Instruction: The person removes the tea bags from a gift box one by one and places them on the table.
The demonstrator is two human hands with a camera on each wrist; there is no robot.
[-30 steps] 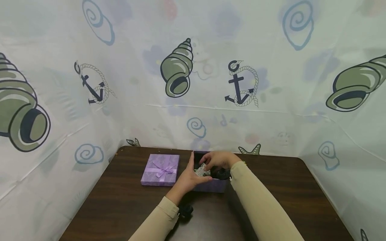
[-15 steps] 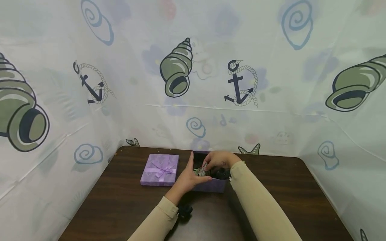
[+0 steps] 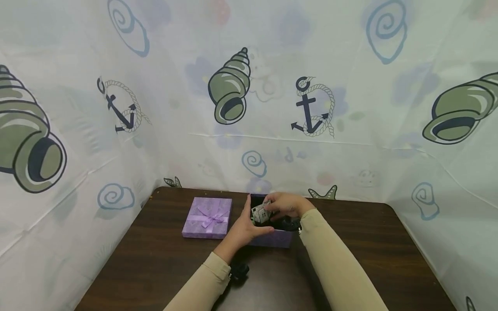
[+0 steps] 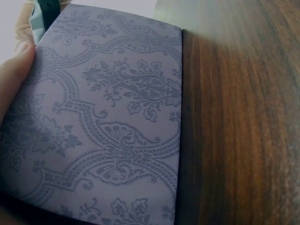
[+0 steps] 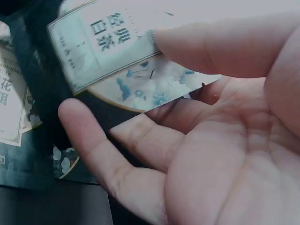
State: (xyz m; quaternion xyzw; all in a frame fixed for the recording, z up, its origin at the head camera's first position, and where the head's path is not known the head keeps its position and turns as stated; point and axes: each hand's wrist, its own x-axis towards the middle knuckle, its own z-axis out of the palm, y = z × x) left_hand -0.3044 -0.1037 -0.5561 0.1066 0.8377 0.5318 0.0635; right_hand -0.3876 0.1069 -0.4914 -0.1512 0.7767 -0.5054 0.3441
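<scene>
My right hand [image 3: 285, 205] pinches a tea sachet [image 3: 260, 214] between thumb and fingers, over the opening of a purple gift box [image 3: 274, 240]. In the right wrist view the tea sachet [image 5: 112, 47] has a pale label with Chinese print, a flower pattern and dark green edges. Another dark green sachet [image 5: 11, 112] lies beside it. Along the box's left side and front rim, my left hand [image 3: 242, 231] rests with fingers and thumb extended. The box's patterned wall [image 4: 112, 103] fills much of the left wrist view, with a thumb at its edge.
Left of the box lies its purple lid [image 3: 208, 217] with a ribbon bow. Both stand toward the back of a dark wooden table [image 3: 167, 259]. A printed white curtain [image 3: 272, 151] hangs behind and at both sides.
The sachet has tilted and risen slightly in my right hand, with its label now plainer in view. My left hand has stayed at the box's corner. The lid has not moved.
</scene>
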